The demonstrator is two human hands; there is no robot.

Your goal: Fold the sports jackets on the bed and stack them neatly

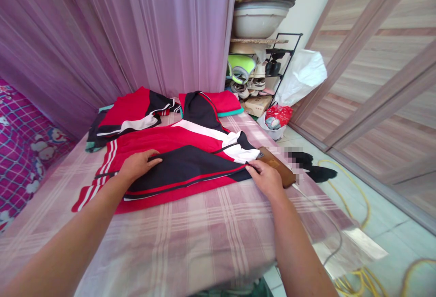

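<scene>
A red, black and white zip jacket [200,139] lies spread on the bed, its black sleeve [184,165] with red edging laid across the body towards me. My left hand [139,166] rests on the striped-cuff side of that sleeve, thumb and forefinger apart on the cloth; its other fingers are mostly hidden. At the shoulder end, near the white panel and collar, my right hand [267,178] pinches the jacket's edge between thumb and fingers. Just beyond the right hand lies a brown phone [277,166] with a white cable [316,206] plugged in.
Behind the jacket are a folded red and black garment [127,111] and a red and teal folded pile [228,104]. The plaid bedsheet [190,238] reaches the bed's edge. A shoe rack [289,56], plastic bags, a yellow cord [364,201] and a wooden wardrobe [374,70] stand right.
</scene>
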